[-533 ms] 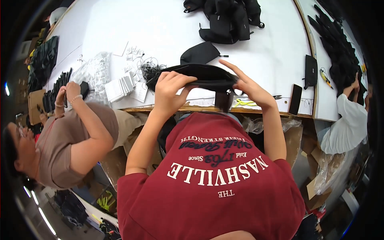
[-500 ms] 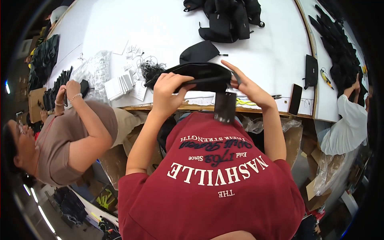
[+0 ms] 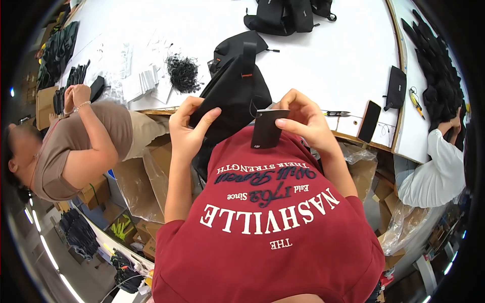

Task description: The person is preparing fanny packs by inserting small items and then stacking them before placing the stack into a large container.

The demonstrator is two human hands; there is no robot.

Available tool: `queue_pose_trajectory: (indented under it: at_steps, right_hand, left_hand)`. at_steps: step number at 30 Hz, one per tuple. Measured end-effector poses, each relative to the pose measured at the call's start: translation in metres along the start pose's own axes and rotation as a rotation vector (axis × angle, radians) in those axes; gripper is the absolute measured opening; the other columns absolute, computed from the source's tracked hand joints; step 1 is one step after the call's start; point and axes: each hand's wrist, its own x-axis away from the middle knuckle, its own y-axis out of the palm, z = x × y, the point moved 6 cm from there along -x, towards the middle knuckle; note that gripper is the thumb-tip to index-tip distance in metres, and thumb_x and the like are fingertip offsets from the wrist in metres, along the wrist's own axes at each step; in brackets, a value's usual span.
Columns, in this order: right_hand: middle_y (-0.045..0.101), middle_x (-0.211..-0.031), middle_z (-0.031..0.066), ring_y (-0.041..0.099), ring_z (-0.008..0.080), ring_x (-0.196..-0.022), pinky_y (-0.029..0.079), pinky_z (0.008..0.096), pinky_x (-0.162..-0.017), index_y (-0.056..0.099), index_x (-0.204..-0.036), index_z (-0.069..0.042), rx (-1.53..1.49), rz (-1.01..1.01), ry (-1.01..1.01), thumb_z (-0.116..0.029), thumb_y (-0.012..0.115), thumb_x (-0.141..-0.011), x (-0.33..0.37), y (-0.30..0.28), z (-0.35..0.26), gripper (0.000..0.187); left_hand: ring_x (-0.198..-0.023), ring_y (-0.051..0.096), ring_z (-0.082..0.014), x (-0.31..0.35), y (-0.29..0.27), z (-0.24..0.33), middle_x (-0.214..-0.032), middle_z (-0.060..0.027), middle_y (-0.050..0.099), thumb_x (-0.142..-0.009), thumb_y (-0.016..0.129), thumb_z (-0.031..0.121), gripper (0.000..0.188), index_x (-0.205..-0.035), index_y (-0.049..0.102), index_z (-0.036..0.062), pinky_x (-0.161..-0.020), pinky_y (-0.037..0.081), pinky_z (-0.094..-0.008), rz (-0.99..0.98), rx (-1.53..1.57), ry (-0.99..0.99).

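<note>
My left hand (image 3: 188, 131) is closed on the left edge of a black fabric pouch (image 3: 233, 103), thumb on the near side. The pouch hangs tilted over the table's front edge and has a strap loop with a small orange mark. Between the thumb and fingers of my right hand (image 3: 306, 126) is a black hang tag (image 3: 266, 134), in front of my red shirt. A thin black cord runs from the tag's top corner up to the pouch. Just beyond lies another black pouch (image 3: 237, 43) with a zip pull, partly hidden.
Left of the pouch are a tangle of black cords (image 3: 182, 73) and stacked white cards (image 3: 142, 86). More black pouches (image 3: 285, 19) lie at the far side. Rightward are snips (image 3: 336, 113), a phone (image 3: 370, 121) and a flat pouch (image 3: 395, 87). Co-workers stand on both sides.
The pouch, held mouth-up between both hands before, has tipped upright and moved left in my left hand. My right hand has left its edge and taken hold of the dangling tag.
</note>
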Motion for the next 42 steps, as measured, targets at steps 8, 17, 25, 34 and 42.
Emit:
queue_pose_trajectory:
  at_steps: [8, 17, 25, 34, 42]
  right_hand:
    - [0.060, -0.094, 0.0084, 0.059, 0.0218, -0.090, 0.046, 0.0317, -0.082, 0.059, -0.101, -0.002, 0.725, 0.282, -0.627, -0.014, 0.074, -0.075, 0.012, 0.016, -0.070, 0.032]
    - [0.060, -0.082, 0.0057, 0.058, 0.0195, -0.074, 0.046, 0.0287, -0.064, 0.068, -0.081, -0.006, 0.961, 0.476, -0.849, -0.003, 0.077, -0.065, 0.018, 0.030, -0.097, 0.019]
    - [0.061, -0.083, 0.0057, 0.059, 0.0156, -0.074, 0.046, 0.0263, -0.065, 0.070, -0.083, -0.005, 0.735, 0.448, -0.788, -0.003, 0.078, -0.067, 0.022, 0.034, -0.092, 0.018]
    - [0.044, -0.132, 0.0137, 0.044, 0.0263, -0.123, 0.032, 0.0396, -0.104, 0.032, -0.140, -0.010, 0.368, 0.191, -0.435, -0.042, 0.083, -0.058, 0.014, 0.011, -0.053, 0.101]
    - [0.067, -0.092, 0.0033, 0.062, 0.0118, -0.090, 0.046, 0.0271, -0.086, 0.065, -0.100, -0.003, 0.129, 0.323, 0.004, -0.011, 0.078, -0.073, 0.027, -0.011, 0.008, 0.032]
  left_hand:
    - [-0.066, 0.050, -0.0023, 0.008, 0.003, 0.039, -0.072, 0.0013, 0.060, -0.080, 0.072, 0.004, 0.015, -0.084, 0.058, -0.0004, -0.060, 0.037, -0.0164, 0.031, 0.052, 0.020]
    - [-0.066, 0.047, -0.0017, 0.003, 0.015, 0.054, -0.073, 0.0019, 0.058, -0.080, 0.071, 0.002, 0.015, -0.085, 0.056, 0.0002, -0.059, 0.033, -0.0157, -0.024, 0.153, 0.036]
    - [-0.066, 0.047, -0.0023, 0.010, 0.007, 0.054, -0.073, 0.0013, 0.058, -0.078, 0.071, 0.002, 0.017, -0.085, 0.057, 0.0004, -0.060, 0.034, -0.0172, -0.003, 0.179, 0.049]
    - [-0.066, 0.047, -0.0022, 0.013, 0.001, 0.054, -0.074, 0.0009, 0.058, -0.078, 0.072, 0.003, 0.017, -0.085, 0.057, -0.0007, -0.060, 0.034, -0.0163, 0.019, 0.139, 0.066]
    - [-0.066, 0.047, -0.0010, 0.006, 0.003, 0.040, -0.074, 0.0026, 0.058, -0.081, 0.070, 0.003, 0.015, -0.088, 0.058, -0.0009, -0.059, 0.034, -0.0150, 0.063, 0.079, 0.047]
